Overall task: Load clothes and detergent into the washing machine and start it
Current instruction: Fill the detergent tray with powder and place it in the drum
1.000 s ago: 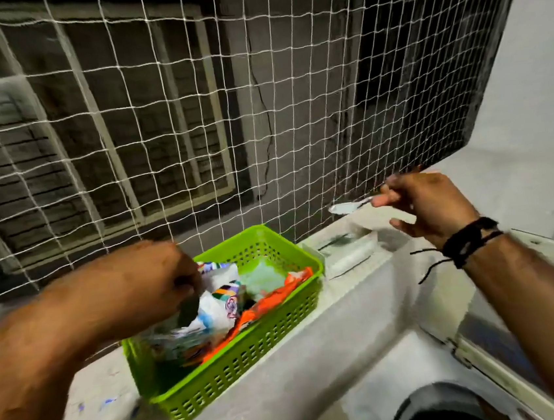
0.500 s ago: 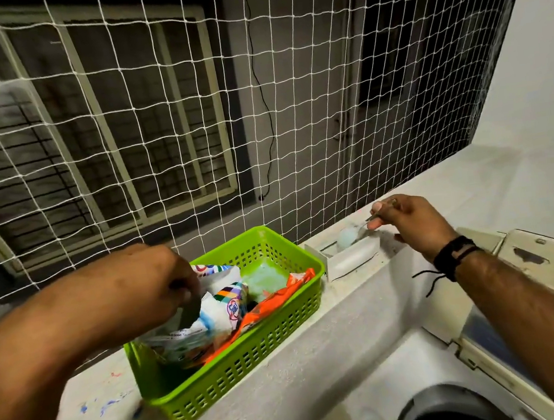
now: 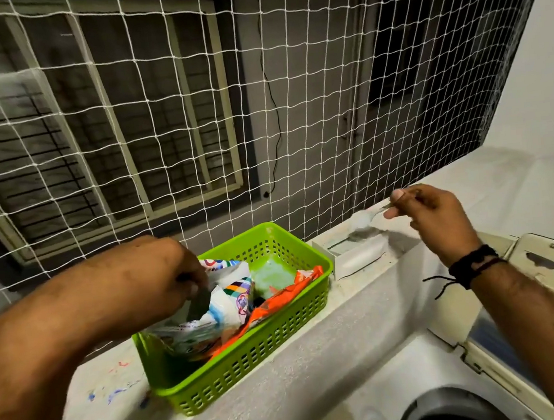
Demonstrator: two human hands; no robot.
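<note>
You get dim, flat indoor light; the window (image 3: 96, 126) at 10 o'clock is dark. Wide-angle bending curves the netting (image 3: 288, 71), and the spoon (image 3: 364, 221) blurs.

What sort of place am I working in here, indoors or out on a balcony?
Probably a home balcony or utility ledge used for laundry: white rope safety netting closes the opening, a white top-loading washing machine stands below, and a green plastic basket of detergent packets sits on the pale concrete ledge.
</note>
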